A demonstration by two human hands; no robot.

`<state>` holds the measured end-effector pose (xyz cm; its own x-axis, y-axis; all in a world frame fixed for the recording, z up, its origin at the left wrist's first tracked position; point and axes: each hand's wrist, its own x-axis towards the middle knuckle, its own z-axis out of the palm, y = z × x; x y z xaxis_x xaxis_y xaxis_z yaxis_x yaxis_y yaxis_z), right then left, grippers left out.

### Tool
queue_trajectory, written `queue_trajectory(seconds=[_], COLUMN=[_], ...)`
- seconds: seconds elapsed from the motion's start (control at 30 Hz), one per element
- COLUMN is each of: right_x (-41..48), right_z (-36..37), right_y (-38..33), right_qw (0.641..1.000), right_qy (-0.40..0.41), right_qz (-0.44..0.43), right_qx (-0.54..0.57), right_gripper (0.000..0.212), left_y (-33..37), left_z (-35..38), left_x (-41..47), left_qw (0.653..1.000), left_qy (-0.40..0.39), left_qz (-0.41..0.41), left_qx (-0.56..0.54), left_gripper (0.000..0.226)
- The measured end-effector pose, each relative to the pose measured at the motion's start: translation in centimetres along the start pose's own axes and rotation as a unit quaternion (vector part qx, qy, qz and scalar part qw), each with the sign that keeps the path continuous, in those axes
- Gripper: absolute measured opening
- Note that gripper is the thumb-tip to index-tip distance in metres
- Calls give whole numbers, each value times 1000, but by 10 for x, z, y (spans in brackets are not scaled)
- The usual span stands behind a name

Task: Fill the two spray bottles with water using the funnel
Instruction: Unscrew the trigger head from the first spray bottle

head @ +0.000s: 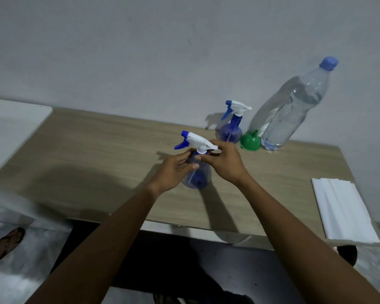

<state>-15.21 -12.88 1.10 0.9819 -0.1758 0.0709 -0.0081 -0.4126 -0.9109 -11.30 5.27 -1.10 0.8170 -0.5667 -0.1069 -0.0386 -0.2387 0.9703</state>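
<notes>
A blue see-through spray bottle (199, 179) with a white and blue trigger head stands on the wooden table (92, 150) in the middle. My left hand (173, 170) wraps its body from the left. My right hand (223, 163) pinches the collar under the spray head from the right. A second spray bottle (230, 128) of the same kind stands farther back by the wall. Beside it lies a green funnel (250, 141), mouth down. A large clear water bottle (294, 108) with a blue cap stands right of the funnel, about three-quarters full.
Folded white paper (344, 211) lies at the table's right front corner. A white surface (11, 128) adjoins the table on the left. A sandalled foot (8, 242) shows on the floor at lower left. The wall rises right behind the table.
</notes>
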Motion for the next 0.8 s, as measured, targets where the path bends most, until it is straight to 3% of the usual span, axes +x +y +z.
queue_trajectory(seconds=[0.43, 0.67, 0.8], right_x=[8, 8, 7], right_z=[3, 13, 12], right_y=[-10, -18, -13], right_qw=[997, 992, 995], right_qy=[-62, 10, -9], right_qz=[-33, -35, -41], right_qx=[-31, -118, -90], right_gripper=[30, 30, 26], left_y=[-14, -13, -14], left_z=[-16, -19, -16], left_x=[5, 2, 1], left_qw=[1000, 1000, 1000], left_qy=[3, 9, 15], left_qz=[24, 27, 24], left_qx=[-7, 7, -7], left_gripper=[56, 51, 52])
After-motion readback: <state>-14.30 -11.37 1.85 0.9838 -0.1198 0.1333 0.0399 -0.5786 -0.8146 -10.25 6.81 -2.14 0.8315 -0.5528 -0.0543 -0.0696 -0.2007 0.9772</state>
